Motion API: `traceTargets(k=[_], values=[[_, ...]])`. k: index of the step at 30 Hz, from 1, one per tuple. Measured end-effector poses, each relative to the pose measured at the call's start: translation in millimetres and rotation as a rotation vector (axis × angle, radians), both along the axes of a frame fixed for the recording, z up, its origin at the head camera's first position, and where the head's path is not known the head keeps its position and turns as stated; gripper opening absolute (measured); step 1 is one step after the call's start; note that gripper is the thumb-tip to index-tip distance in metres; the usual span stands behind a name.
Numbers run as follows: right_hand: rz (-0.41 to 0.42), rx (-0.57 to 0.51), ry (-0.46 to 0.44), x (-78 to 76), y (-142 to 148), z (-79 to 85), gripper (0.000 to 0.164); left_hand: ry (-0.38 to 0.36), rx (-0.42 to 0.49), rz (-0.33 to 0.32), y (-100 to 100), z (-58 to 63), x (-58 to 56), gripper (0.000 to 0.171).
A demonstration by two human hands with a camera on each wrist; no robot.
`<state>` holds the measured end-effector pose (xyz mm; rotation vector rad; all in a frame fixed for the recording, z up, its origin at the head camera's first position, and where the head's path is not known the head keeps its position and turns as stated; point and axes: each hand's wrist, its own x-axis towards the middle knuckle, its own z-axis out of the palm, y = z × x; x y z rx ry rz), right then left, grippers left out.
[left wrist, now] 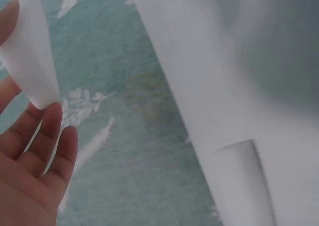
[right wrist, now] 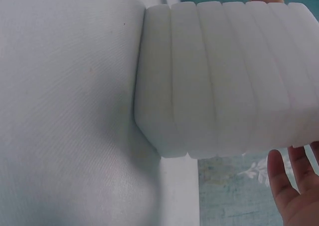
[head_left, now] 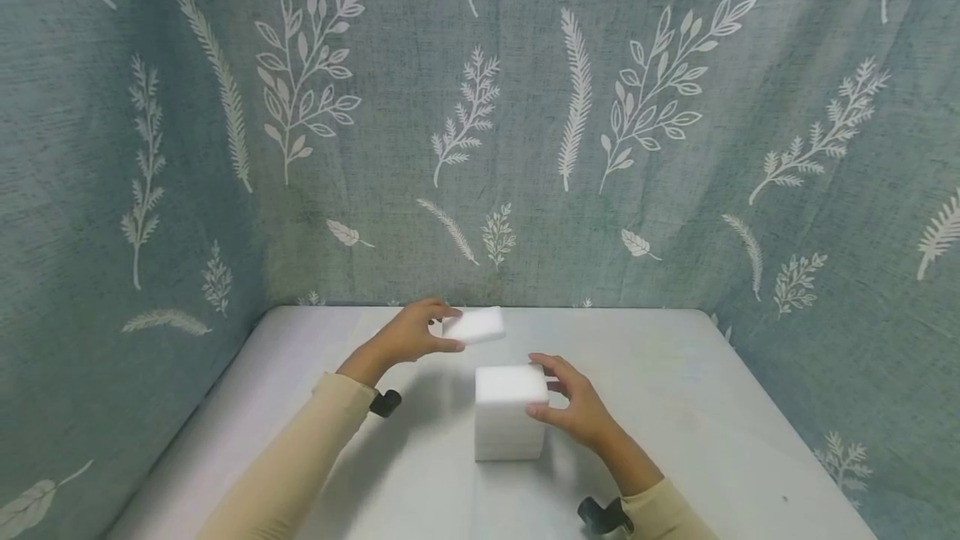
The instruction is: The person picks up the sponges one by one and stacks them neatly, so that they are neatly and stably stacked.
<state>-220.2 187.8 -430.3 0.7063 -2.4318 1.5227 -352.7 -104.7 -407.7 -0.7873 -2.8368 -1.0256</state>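
Note:
My left hand (head_left: 416, 332) pinches a white foam sponge block (head_left: 474, 325) between thumb and fingers, held up above the table behind the stack. In the left wrist view, the fingers (left wrist: 50, 131) lie along the lower end of that sponge (left wrist: 32, 51). A stack of several like white sponges (head_left: 510, 423) stands upright on the table, their seams plain in the right wrist view. My right hand (head_left: 573, 398) grips the top sponge from the right, thumb at the near edge and fingers at the far edge.
The white table (head_left: 637, 340) carries the stack near its middle. Blue-green leaf-patterned cloth (head_left: 525, 148) hangs behind and along both sides. Black wrist straps show at the left cuff (head_left: 386, 403) and the right cuff (head_left: 600, 515).

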Motion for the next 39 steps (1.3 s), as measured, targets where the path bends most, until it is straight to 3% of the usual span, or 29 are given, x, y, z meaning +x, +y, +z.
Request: traceTargets(k=[9,14,30,39], values=[[0.011,-0.039,0.110,-1.9,2.0,-2.7,0.053,0.082,-0.019,-0.063,-3.0,13.2,11.5,0.059],[0.037,-0.085,0.134,-2.8,3.2,-4.7,0.050,0.177,-0.011,-0.116,-0.6,13.9,20.2,0.055],[0.041,-0.108,0.099,-5.4,6.6,-5.9,0.056,0.365,-0.003,-0.193,6.8,13.8,43.9,0.051],[0.065,-0.125,0.089,-6.6,8.7,-6.3,0.046,0.380,0.022,-0.225,17.0,15.3,60.9,0.051]])
